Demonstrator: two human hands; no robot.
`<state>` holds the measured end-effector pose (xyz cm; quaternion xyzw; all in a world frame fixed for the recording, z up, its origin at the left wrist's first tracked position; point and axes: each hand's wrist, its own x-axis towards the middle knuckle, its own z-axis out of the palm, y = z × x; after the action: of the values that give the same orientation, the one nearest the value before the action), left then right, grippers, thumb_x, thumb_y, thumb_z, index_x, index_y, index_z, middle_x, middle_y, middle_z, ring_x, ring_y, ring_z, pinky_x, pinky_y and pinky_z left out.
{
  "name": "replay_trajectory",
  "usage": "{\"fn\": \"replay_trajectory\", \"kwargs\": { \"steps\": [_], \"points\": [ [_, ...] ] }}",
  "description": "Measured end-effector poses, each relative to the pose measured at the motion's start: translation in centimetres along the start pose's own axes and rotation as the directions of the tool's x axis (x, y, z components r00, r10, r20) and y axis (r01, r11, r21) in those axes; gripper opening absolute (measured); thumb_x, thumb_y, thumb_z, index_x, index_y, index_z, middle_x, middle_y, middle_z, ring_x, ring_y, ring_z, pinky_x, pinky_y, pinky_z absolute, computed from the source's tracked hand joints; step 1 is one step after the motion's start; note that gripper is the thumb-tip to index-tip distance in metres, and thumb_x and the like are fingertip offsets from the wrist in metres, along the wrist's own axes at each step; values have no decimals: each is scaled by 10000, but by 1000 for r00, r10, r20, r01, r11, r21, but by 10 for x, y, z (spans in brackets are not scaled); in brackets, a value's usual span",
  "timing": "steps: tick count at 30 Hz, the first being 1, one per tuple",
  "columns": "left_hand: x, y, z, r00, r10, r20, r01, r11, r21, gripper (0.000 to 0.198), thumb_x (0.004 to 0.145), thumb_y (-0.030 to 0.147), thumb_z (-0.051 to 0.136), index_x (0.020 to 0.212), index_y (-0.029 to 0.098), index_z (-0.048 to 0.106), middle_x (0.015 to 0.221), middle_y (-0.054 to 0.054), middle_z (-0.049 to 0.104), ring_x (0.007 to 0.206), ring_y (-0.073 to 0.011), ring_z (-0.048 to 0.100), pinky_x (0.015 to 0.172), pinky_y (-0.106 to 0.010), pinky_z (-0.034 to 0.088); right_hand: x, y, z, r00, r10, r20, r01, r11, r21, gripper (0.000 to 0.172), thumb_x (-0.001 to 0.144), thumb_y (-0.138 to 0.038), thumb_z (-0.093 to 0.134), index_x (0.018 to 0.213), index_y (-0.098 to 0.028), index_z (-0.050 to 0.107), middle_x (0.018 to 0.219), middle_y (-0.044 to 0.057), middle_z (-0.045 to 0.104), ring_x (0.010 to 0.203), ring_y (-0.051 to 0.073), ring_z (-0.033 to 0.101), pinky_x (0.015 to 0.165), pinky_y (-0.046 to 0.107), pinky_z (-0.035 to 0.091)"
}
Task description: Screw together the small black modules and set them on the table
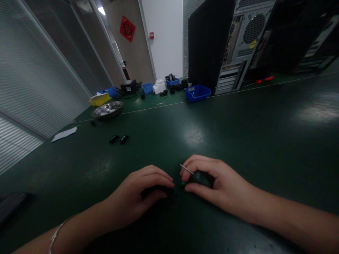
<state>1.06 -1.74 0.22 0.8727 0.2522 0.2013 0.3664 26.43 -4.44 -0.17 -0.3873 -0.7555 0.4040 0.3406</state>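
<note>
My right hand (209, 176) is wrapped round a dark-handled screwdriver (202, 179), whose thin metal shaft points up and to the left. A small green piece (183, 183) shows by its fingertips. To the left, my left hand (150, 185) is closed round a black object (171, 193), dark and too poorly lit to make out. The two hands are close together but apart, low over the green table (148, 137). Two small black parts (114, 139) with green marks lie farther off on the left.
A metal bowl (107, 109), a yellow tray (100, 100) and a blue bin (197, 93) stand toward the back. Computer cases (212, 46) rise at the back right, near a red-handled tool (265, 80). A keyboard (13, 206) lies at the left edge, and white paper (64, 134) beyond it.
</note>
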Motion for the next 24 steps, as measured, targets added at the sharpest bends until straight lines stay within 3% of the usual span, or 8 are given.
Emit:
{"fn": "replay_trajectory", "kwargs": {
  "steps": [18,24],
  "points": [
    [-1,3,2,1000,-12,28,12,1000,26,354,927,47,580,1216,245,634,1226,-51,615,1093,-190,609,945,-304,500,-1,-5,3,1000,-13,-10,13,998,56,132,870,-58,591,893,-171,655,911,31,651,857,173,635,770,294,488],
    [1,7,3,999,-52,-14,52,998,30,223,905,84,624,1096,199,628,1062,-49,627,986,-204,605,854,-328,502,-4,-7,4,997,-83,4,83,996,26,173,853,-8,597,891,-162,667,906,31,641,839,157,629,752,267,487]
  ]
}}
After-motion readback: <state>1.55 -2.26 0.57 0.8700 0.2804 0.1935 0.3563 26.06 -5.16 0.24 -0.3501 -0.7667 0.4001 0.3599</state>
